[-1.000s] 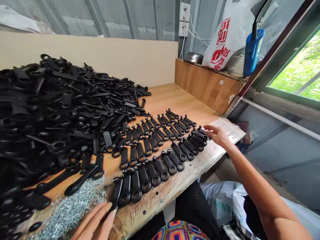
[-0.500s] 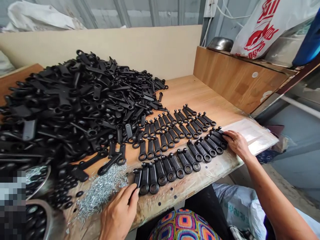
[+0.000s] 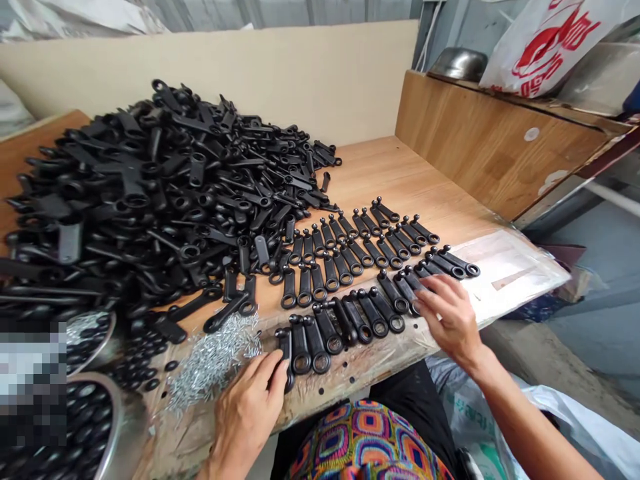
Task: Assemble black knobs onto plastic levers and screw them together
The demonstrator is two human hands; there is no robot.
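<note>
Black ring-ended levers lie in three rows on the table. My left hand rests at the left end of the front row, its thumb and fingertips against the leftmost lever. Over the right part of that row is my right hand, fingers apart and bent, covering parts of several levers. Beyond it, the row's rightmost lever shows, tilted. The middle row and back row have small shiny balls at their upper ends. Silver pins form a loose heap left of the front row.
A large pile of black levers fills the table's left side. Metal bowls of black knobs stand at the lower left. A wooden box bears a steel bowl and a plastic bag at the right.
My right hand has moved left from the front row's right end to over its levers, its fingers spreading. The camera view has shifted slightly. My left hand remains at the row's left end.
</note>
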